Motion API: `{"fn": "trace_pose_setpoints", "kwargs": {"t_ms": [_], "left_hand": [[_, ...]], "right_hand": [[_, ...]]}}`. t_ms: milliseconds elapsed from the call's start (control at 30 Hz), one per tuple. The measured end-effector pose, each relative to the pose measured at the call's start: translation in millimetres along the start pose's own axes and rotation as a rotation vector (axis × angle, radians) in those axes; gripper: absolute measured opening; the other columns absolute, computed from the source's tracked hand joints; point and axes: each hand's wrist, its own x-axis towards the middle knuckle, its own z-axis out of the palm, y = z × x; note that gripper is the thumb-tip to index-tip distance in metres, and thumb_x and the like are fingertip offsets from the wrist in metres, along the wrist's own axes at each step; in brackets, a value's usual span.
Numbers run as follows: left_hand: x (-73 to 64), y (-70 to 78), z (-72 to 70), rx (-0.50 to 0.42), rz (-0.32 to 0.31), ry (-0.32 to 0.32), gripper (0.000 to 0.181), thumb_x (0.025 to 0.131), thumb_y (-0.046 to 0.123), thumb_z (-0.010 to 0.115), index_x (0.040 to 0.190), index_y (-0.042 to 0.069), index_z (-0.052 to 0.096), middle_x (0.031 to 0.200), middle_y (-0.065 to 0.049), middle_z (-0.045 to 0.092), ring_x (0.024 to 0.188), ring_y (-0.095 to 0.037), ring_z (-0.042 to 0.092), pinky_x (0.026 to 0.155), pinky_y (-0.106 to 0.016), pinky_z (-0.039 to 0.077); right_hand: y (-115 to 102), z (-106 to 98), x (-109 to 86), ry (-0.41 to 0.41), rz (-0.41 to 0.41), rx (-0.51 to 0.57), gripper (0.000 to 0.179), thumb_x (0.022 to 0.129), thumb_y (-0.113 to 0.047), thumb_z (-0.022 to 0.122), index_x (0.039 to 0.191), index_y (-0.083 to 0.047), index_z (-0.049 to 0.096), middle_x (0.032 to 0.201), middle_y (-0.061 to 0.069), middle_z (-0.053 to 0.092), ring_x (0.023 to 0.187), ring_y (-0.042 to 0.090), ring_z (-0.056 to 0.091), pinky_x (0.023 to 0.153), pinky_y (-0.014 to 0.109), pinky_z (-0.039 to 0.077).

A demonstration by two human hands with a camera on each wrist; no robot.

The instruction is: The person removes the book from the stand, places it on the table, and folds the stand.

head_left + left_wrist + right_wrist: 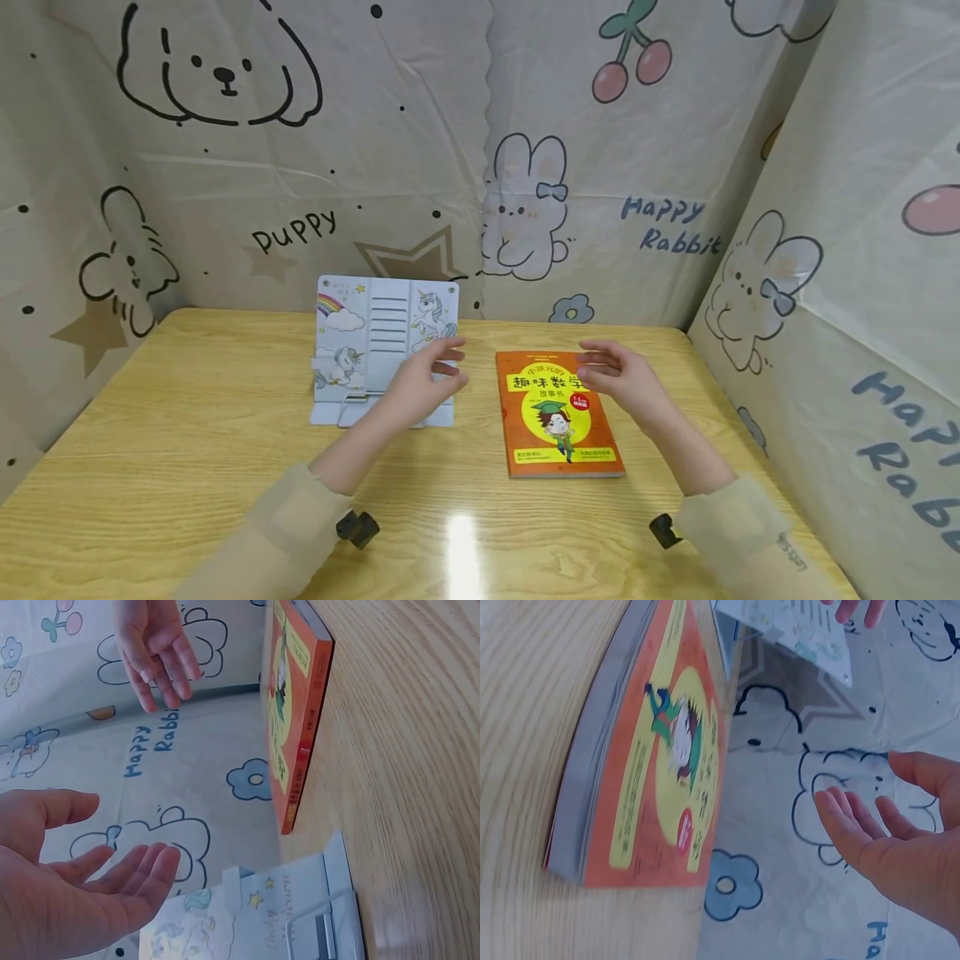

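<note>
An orange book [562,417] with a yellow circle and a cartoon child in a green cap lies flat, cover up, on the wooden table. To its left stands a white book stand [387,333] printed with unicorns and a rainbow, its back plate tilted and a wire clip at its foot. My left hand [426,379] is in the air in front of the stand's right part, fingers loosely spread, holding nothing. Over the book's upper right corner hovers my right hand [618,382], fingers relaxed and grasping nothing. In the left wrist view, both the book [300,712] and the stand [255,900] appear apart from the hands.
The light wooden table [187,467] reaches to a cloth backdrop [420,150] with puppy and rabbit drawings behind it. More of this cloth hangs along the right side. A bright light reflection lies on the table's front.
</note>
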Motion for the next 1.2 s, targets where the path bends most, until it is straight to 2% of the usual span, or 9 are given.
{"fn": "trace_pose_setpoints", "kwargs": {"t_ms": [267, 500, 667, 833, 1067, 1200], "left_hand": [[-15.4, -4.5, -20.1, 0.024, 0.034, 0.018, 0.054, 0.090, 0.016, 0.063, 0.140, 0.013, 0.044, 0.131, -0.010, 0.055, 0.112, -0.026, 0.056, 0.088, -0.040, 0.052], [-25.0, -7.2, -30.5, 0.045, 0.091, 0.088, 0.054, 0.088, 0.016, 0.066, 0.138, 0.014, 0.046, 0.130, -0.006, 0.055, 0.114, -0.024, 0.054, 0.090, -0.041, 0.051], [-34.0, -12.0, -36.3, 0.053, 0.120, 0.136, 0.055, 0.087, 0.018, 0.068, 0.138, 0.014, 0.046, 0.134, -0.006, 0.053, 0.117, -0.024, 0.052, 0.092, -0.044, 0.048], [-40.8, -18.8, -44.3, 0.037, 0.129, 0.206, 0.058, 0.086, 0.016, 0.069, 0.139, 0.016, 0.045, 0.136, -0.006, 0.051, 0.121, -0.024, 0.050, 0.096, -0.044, 0.046], [-47.3, -27.3, -61.2, -0.033, 0.099, 0.319, 0.061, 0.086, 0.016, 0.070, 0.140, 0.015, 0.043, 0.138, -0.005, 0.049, 0.127, -0.023, 0.045, 0.101, -0.043, 0.042], [-50.5, -32.2, -69.2, -0.034, 0.087, 0.379, 0.064, 0.084, 0.017, 0.071, 0.141, 0.016, 0.042, 0.139, -0.007, 0.049, 0.127, -0.025, 0.045, 0.101, -0.044, 0.043]], "right_hand": [[-18.0, 17.5, -7.6, 0.044, -0.046, 0.059, 0.056, 0.090, -0.023, 0.065, 0.139, -0.010, 0.042, 0.133, 0.015, 0.053, 0.120, 0.028, 0.054, 0.094, 0.030, 0.050], [-26.1, 32.8, -10.7, 0.041, -0.055, 0.210, 0.061, 0.090, -0.020, 0.065, 0.143, -0.016, 0.036, 0.138, 0.008, 0.049, 0.124, 0.025, 0.050, 0.096, 0.025, 0.048], [-29.1, 46.0, -11.6, 0.016, -0.069, 0.281, 0.062, 0.090, -0.019, 0.064, 0.144, -0.018, 0.033, 0.140, 0.003, 0.046, 0.127, 0.024, 0.048, 0.100, 0.029, 0.045], [-28.9, 60.8, -8.6, -0.006, -0.083, 0.346, 0.067, 0.090, -0.017, 0.064, 0.147, -0.022, 0.029, 0.143, 0.001, 0.043, 0.130, 0.025, 0.044, 0.103, 0.034, 0.043], [-34.9, 80.8, -7.2, -0.024, -0.066, 0.420, 0.072, 0.089, -0.012, 0.065, 0.148, -0.027, 0.026, 0.147, -0.001, 0.038, 0.133, 0.026, 0.040, 0.108, 0.043, 0.037], [-36.8, 89.8, -5.8, -0.019, -0.053, 0.432, 0.072, 0.089, -0.014, 0.065, 0.147, -0.030, 0.025, 0.147, -0.003, 0.037, 0.133, 0.024, 0.041, 0.109, 0.045, 0.035]]}}
